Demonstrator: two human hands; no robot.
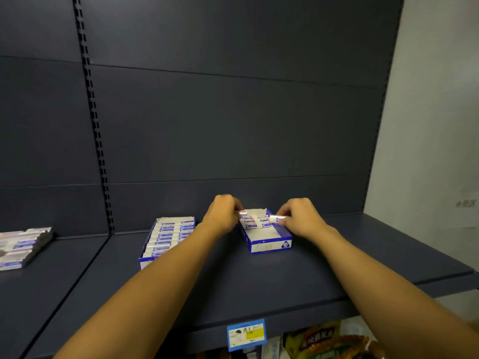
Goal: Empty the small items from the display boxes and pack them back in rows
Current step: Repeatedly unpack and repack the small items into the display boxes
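Our fingers pinch small items: right hand [298, 218] one [276, 218], left hand [223, 213] another [242, 212], over the half-filled box [269, 244].

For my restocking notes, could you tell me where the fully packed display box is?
It sits on the shelf left of centre, beside the left hand and the part-filled box.

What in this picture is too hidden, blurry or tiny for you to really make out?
Head view only:
- The print on the small items in the right display box: too small and blurred.
- The left hand covers its own fingertips and most of the item it pinches.
- The price tag text: too small.
- The stack at far left: cut off by the frame edge.
- The snack bags below: cut off by the bottom edge.
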